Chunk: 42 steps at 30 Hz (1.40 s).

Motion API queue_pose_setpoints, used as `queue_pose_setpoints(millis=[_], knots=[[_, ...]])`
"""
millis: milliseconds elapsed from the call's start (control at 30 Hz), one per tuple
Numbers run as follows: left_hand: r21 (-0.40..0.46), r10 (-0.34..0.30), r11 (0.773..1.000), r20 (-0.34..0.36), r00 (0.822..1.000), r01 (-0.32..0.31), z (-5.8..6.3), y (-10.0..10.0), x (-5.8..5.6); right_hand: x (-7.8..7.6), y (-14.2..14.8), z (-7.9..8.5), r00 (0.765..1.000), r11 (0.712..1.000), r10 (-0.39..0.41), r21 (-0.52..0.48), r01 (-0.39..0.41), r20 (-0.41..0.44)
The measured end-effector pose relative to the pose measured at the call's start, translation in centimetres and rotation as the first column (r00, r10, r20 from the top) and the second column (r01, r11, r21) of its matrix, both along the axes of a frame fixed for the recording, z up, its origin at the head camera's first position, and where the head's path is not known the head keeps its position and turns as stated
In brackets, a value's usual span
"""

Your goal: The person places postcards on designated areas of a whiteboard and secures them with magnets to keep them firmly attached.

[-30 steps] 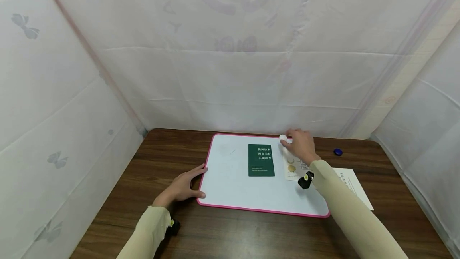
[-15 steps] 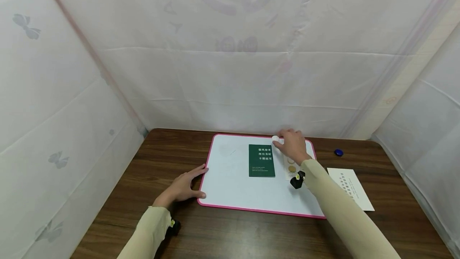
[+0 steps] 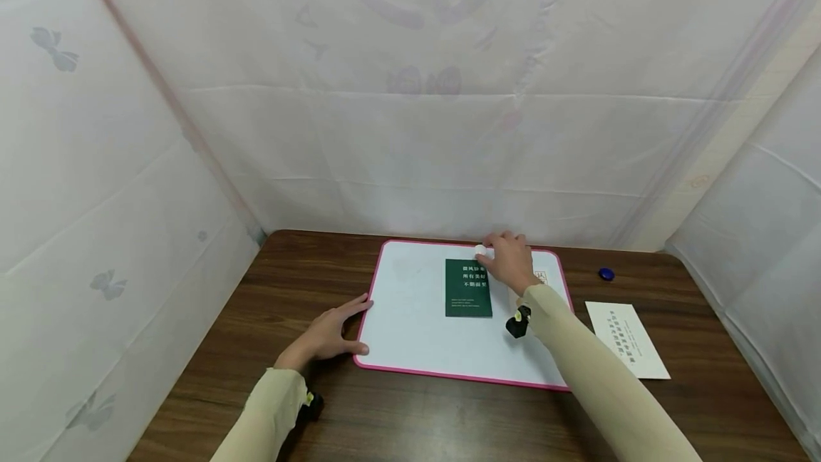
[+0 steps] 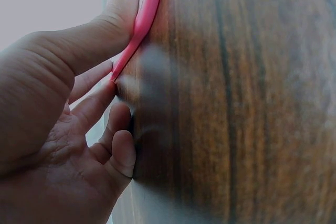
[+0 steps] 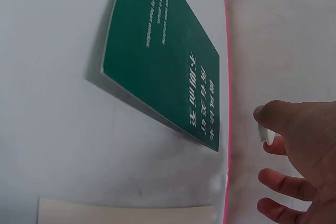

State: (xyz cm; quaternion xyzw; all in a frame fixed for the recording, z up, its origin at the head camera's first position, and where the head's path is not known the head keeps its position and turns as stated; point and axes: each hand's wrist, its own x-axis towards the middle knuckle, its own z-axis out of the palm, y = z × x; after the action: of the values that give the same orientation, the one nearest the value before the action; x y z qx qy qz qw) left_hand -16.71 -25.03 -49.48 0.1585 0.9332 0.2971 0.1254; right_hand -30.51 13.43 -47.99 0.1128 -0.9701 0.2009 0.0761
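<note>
A whiteboard [image 3: 410, 334] with a pink rim lies on the brown table. My left hand [image 3: 327, 331] grips its near left corner, the thumb [image 4: 125, 11] on the white face and the fingertips at the rim. Between right thumb and forefinger I pinch a small white round magnet [image 5: 266, 134]; that right hand [image 3: 509, 262] is over the board's far edge. Just left of it, a dark green card [image 3: 468, 298] with white writing lies on the board, one edge raised in the right wrist view. A cream card [image 3: 541, 276] is mostly hidden beneath my right hand and sleeve.
Right of the board, a white card [image 3: 627, 339] with printed characters lies on the table [image 3: 385, 412]. A blue round magnet [image 3: 606, 274] sits farther back. White fabric walls [image 3: 410, 162] enclose the table at the back and sides.
My right hand has moved left along the board's far edge with the white magnet, from over the cream card to the green card's top right corner. My left hand keeps its place.
</note>
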Motion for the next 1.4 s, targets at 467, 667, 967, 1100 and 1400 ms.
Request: queue_pose_setpoints(millis=[467,667,967,1100,1400], knots=[[-0.004,0.023,1.0,0.014,1.0,-0.023,-0.4,0.5,-0.3,-0.3,-0.7,-0.8,1.0,0.999,0.018,-0.037,-0.017,0.015],[0.001,0.021,1.0,0.015,1.0,-0.021,-0.4,0.5,-0.4,-0.7,-1.3,-1.2,1.0,0.999,0.03,-0.018,-0.03,0.001],[0.005,0.015,1.0,0.009,1.0,-0.015,-0.3,1.0,-0.3,-0.6,-1.8,-1.3,0.999,0.999,0.037,-0.001,-0.037,0.021],[0.006,0.021,1.0,0.008,1.0,-0.021,-0.3,1.1,-0.2,-0.6,-1.8,-1.4,0.999,0.999,0.036,0.003,-0.036,0.032],[0.005,0.029,1.0,0.01,1.0,-0.029,-0.4,1.3,-0.2,-0.8,-1.7,-1.6,0.997,0.999,0.031,0.01,-0.032,0.067]])
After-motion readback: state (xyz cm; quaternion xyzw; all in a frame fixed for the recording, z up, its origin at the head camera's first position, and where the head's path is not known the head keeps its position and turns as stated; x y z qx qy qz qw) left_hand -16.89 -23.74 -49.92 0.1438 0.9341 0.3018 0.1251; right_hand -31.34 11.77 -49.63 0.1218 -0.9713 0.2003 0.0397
